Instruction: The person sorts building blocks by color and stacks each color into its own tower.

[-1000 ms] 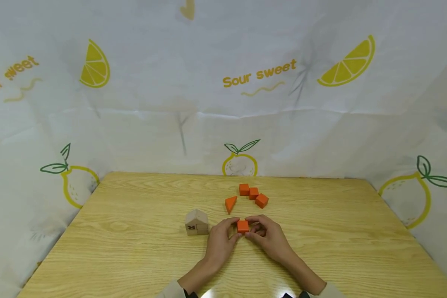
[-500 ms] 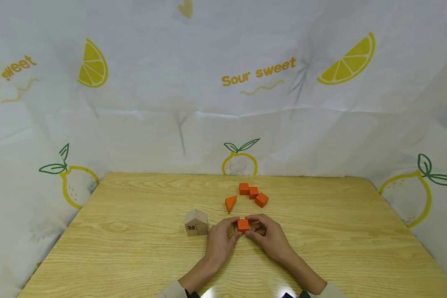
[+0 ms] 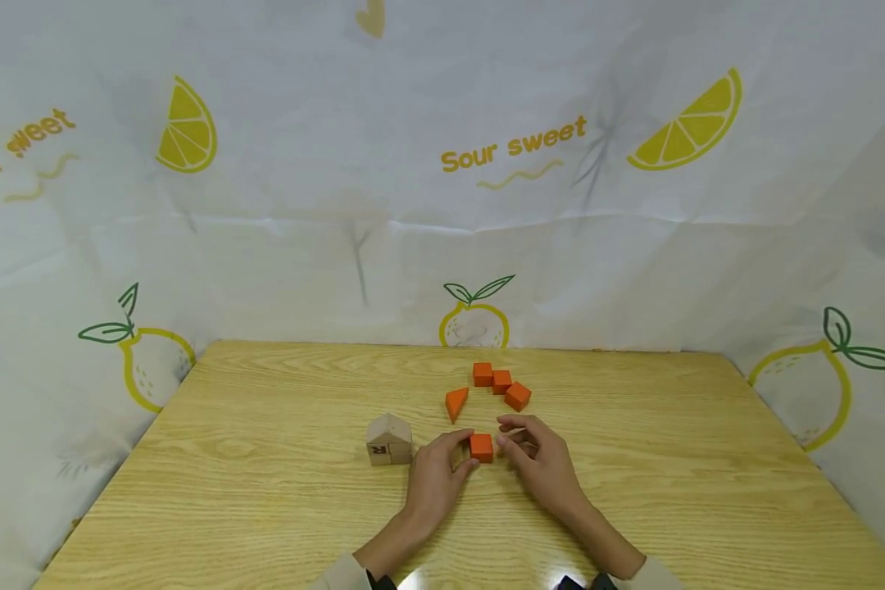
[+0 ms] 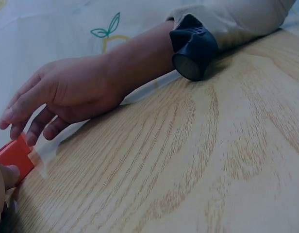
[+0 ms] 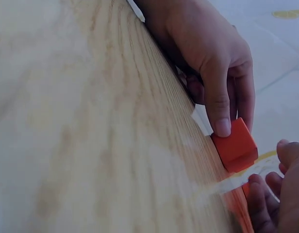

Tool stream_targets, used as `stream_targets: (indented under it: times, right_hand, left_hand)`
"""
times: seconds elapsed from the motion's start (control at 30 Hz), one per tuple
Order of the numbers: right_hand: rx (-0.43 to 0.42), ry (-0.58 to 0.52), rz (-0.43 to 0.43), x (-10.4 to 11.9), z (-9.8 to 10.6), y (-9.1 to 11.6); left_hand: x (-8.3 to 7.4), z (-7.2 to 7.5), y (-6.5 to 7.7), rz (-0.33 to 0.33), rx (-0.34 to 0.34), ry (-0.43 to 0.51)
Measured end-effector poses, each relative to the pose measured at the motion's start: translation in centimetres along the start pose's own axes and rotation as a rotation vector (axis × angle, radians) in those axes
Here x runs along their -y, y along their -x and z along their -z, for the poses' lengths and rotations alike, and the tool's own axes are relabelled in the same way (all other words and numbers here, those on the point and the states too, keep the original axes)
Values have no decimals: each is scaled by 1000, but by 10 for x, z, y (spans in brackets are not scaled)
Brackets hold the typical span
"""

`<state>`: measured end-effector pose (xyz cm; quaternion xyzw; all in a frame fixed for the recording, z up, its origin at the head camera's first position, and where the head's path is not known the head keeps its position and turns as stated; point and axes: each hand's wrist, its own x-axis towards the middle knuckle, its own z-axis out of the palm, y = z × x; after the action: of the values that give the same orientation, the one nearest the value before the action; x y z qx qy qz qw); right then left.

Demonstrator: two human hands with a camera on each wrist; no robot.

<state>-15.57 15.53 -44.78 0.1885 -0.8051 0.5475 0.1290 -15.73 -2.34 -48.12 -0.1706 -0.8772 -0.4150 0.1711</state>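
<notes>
Left hand (image 3: 433, 477) | pinches orange block (image 3: 481, 448) | right hand (image 3: 547, 463) just beside block

1. A wood-grain table (image 3: 265, 508) spreads beneath the scene, its grain running crosswise in the head view.
2. Three orange cubes (image 3: 501, 382) sit close together in a slanting line toward its far edge.
3. An orange wedge (image 3: 456, 403) lies near them, to the left.
4. A separate orange block (image 3: 481, 448) sits nearer the viewer.
5. At left stands a house-shaped wooden piece (image 3: 389, 442) (a dark letter (image 3: 378, 450) marks its front).
</notes>
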Motion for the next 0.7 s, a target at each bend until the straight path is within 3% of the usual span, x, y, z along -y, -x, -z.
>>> stream_targets:
  times: [0.13, 0.3, 0.47, 0.7]
  right_hand:
    - [-116, 74, 33, 4, 5, -5]
    - [-226, 89, -43, -4, 13, -12]
    - [-239, 67, -106, -20, 20, -20]
    - [-202, 116, -111, -54, 21, -28]
  left_hand:
    - [0, 0, 0, 6, 3, 6]
    - [0, 0, 0, 14, 3, 15]
    - [-1, 0, 0, 23, 4, 27]
    - [-1, 0, 0, 16, -3, 17]
